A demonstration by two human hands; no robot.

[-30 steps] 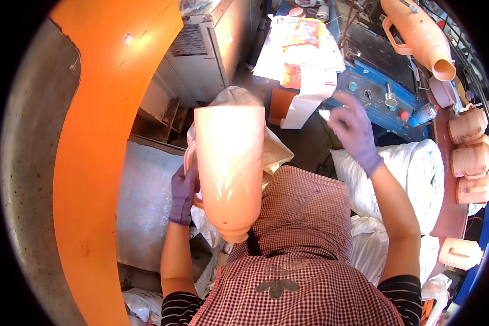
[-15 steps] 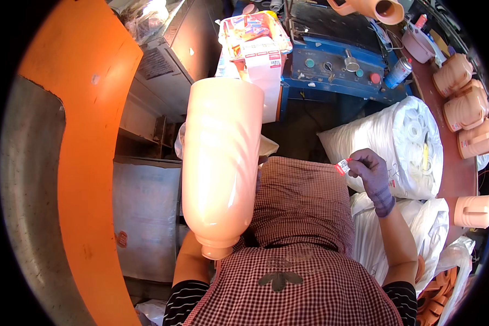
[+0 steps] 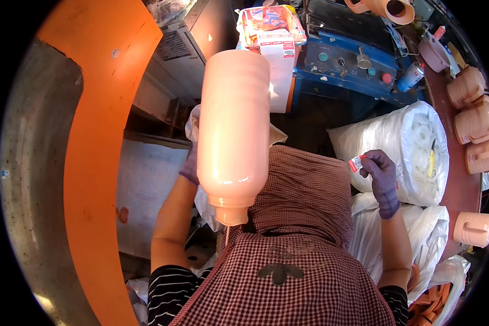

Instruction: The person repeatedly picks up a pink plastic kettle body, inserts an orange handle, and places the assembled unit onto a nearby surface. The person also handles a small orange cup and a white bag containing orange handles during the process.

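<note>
A large glossy peach plastic bottle body (image 3: 233,125), probably a flask shell, stands out in front of me on the left, its narrow neck towards my apron. My gloved left hand (image 3: 190,164) holds it from its left side and underneath; the fingers are hidden behind it. Over to the right, my gloved right hand (image 3: 381,176) pinches a small red and white sticker (image 3: 357,163) between thumb and fingertips, apart from the bottle body. Beyond the bottle body, a strip of similar stickers (image 3: 277,49) hangs from a basket (image 3: 244,41).
An orange panel (image 3: 92,136) curves along my left. White sacks (image 3: 369,136) stand on the right, beside a reddish bench (image 3: 445,141) with several peach jugs (image 3: 472,228). A blue machine (image 3: 337,65) with buttons and a spray can (image 3: 411,76) are ahead.
The bottle body has turned, and its neck end has moved up and slightly right in view. My left forearm has swung out to its left. The right hand keeps its sticker.
</note>
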